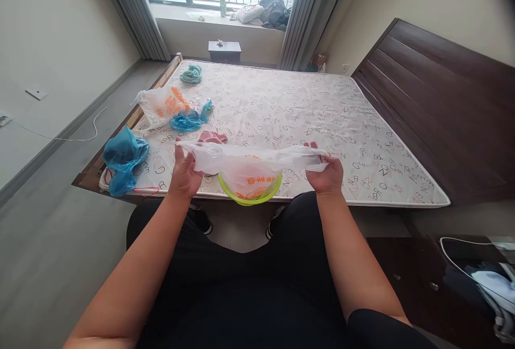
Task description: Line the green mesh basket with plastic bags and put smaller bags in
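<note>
A white plastic bag [237, 157] with orange print is stretched level between my two hands. My left hand [185, 175] grips one end of it, thumb up, and my right hand [328, 173] grips the other end, fingers curled round the film. Below the bag, a lime-green basket [261, 199] shows its curved near rim at the mattress's front edge; the bag's printed lower part hangs over it and hides its inside. Just behind my left hand lies a pink cloth [213, 136], partly covered by the bag.
On the letter-printed mattress [289, 102] at left are a blue plastic bag [124, 158], another blue bag [191, 119], a white-and-orange bag [163, 105] and a teal bundle [192, 74]. A dark headboard [438, 102] stands right; a nightstand [224, 49] is beyond the mattress.
</note>
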A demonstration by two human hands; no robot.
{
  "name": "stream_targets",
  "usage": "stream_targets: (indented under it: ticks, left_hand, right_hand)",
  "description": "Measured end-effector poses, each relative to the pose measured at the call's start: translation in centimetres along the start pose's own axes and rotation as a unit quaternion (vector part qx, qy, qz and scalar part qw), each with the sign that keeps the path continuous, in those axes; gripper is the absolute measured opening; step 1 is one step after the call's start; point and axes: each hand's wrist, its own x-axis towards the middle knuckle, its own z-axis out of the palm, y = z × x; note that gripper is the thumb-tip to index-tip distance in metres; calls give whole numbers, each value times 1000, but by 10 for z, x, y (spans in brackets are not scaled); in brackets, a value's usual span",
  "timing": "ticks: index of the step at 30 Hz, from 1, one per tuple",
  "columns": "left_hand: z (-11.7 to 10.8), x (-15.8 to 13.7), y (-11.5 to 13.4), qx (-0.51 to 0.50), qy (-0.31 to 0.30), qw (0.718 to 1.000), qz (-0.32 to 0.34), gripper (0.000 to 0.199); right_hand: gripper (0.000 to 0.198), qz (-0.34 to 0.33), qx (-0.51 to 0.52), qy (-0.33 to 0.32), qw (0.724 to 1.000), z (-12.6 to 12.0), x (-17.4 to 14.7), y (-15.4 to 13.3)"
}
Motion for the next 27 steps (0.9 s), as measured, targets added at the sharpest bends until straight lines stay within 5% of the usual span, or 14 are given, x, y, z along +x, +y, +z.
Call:
stream_targets:
  ticks: [6, 14, 21, 27]
  left_hand:
    - [22, 8, -14, 57, 24, 996, 61, 92]
    - [37, 2, -22, 128, 54, 978, 155, 87]
    - [61, -12, -32, 206, -65, 975, 56, 75]
    - [74, -20, -54, 237, -184, 953, -25, 70]
  right_hand:
    - [37, -16, 113, 56, 992, 23, 16, -1]
    - [40, -29, -67, 98, 993, 58, 13, 9]
    - [28, -118, -346, -17, 931, 86, -8, -2]
    - [34, -139, -384, -176, 896, 118, -16, -15]
